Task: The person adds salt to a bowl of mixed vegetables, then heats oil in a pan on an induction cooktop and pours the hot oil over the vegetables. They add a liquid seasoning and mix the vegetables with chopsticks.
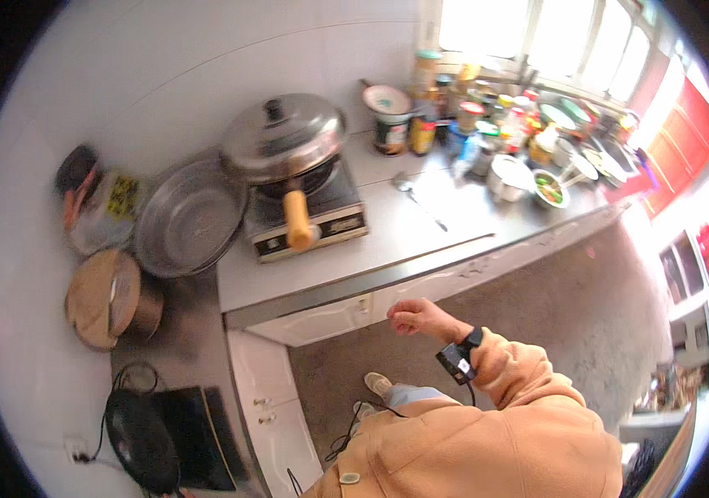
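My right hand (415, 317) hangs in the air just off the counter's front edge, its fingers loosely curled and nothing seen in it. A dark watch and a small black box on a cable sit at that wrist. At the bottom edge of the view only some fingertips of my left hand (185, 493) show, beside a black oval pan or lid (141, 439); their grip is hidden. That black piece stands tilted beside a flat black panel (205, 429). Nearest to my right hand on the worktop (304, 280) is a gas stove (311, 233) bearing a lidded steel pan (286, 140) with a wooden handle.
Left of the stove are a large metal basin (189, 224) and a pot under a split wooden lid (96, 305). A ladle (419, 202) lies on the counter. Farther right crowd jars, a white pot (510, 177) and a food bowl (550, 188). A cord runs to a wall socket (76, 449).
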### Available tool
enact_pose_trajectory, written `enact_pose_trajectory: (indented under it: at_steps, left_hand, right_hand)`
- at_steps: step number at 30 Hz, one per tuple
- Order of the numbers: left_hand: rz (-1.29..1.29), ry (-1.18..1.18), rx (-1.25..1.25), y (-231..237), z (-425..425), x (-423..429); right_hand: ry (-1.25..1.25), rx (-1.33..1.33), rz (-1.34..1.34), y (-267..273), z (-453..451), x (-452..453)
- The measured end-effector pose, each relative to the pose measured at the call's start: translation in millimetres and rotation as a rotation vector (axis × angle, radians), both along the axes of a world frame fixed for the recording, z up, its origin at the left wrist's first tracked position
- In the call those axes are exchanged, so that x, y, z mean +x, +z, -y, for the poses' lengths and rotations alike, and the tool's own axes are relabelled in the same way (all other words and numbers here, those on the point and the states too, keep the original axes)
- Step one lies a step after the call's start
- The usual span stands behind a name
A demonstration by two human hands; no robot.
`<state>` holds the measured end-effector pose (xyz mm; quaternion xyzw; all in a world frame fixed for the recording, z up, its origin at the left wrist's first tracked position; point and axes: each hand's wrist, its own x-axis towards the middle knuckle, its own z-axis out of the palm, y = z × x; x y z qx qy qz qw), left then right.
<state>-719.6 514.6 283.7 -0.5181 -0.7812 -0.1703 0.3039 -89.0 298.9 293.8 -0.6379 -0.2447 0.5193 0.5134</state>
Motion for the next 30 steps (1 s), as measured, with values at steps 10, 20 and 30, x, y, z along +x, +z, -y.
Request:
enact_pose_trajectory:
  at_steps: [10, 20, 30]
  left_hand:
    - [0.983, -1.043, -0.41, 49, -22, 222]
    - [1.236, -1.089, -0.53, 30, 7, 381]
    - [1.083, -0.878, -0.779, 33, 76, 473]
  right_hand:
    - [-0.227, -0.028, -0.001, 4, 67, 31]
    - [-0.168, 0.145, 0.159, 24, -10, 238]
    - [-0.556, 0.288, 0.068, 23, -191, 457]
